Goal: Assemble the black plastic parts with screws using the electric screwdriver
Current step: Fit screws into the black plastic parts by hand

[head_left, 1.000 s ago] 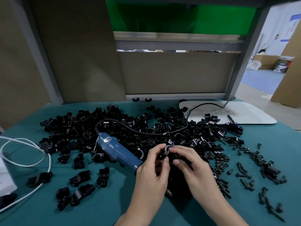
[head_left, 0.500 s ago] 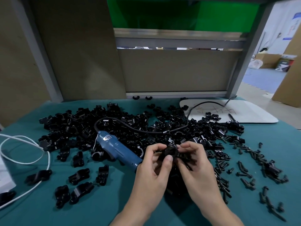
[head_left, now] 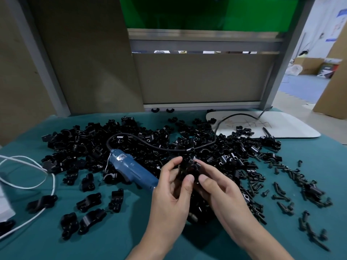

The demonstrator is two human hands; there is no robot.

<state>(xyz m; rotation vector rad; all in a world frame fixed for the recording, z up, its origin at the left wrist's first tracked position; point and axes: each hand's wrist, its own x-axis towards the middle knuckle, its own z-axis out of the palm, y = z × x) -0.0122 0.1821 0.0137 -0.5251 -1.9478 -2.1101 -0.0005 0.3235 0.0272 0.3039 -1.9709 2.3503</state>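
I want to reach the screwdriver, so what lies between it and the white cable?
Head view: black plastic parts, the pile's left edge and some loose ones, lie between the electric screwdriver and the white cable.

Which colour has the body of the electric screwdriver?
Blue: the electric screwdriver has a blue body with a black cable, seen in the head view.

Brown partition panels [head_left: 197, 77], green screen [head_left: 206, 14]

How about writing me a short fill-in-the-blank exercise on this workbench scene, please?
The left hand and right hand together hold a ____ plastic part.
The body of the electric screwdriver is ____.
The loose screws lie to the ____ of the hands.
Missing words: black; blue; right.
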